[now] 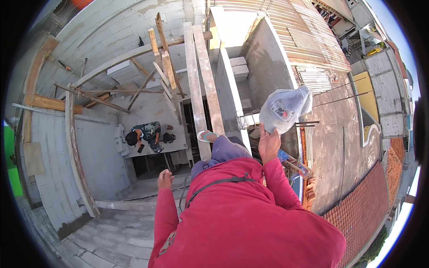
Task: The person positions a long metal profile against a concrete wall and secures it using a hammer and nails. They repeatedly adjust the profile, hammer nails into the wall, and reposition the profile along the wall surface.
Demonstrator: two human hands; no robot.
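Note:
Out to the right, my right hand [269, 145] grips the lower edge of a grey cloth cap [286, 109]. A dark patch with a touch of red shows on the cap's front. My left hand [165, 179] hangs beside my body with its fingers curled in and nothing visible in them. Beneath me run two long wooden planks [196, 80] side by side. A sandalled foot [208, 136] of mine rests on them.
Below left, a person [147, 134] sits on a grey slab holding a dark phone [140, 148]. Timber props [167, 69] and a slanting post [77, 152] stand around the drop. Bare rebar [308, 123] sticks out near a block wall [232, 87]. Corrugated roofing [308, 35] lies beyond.

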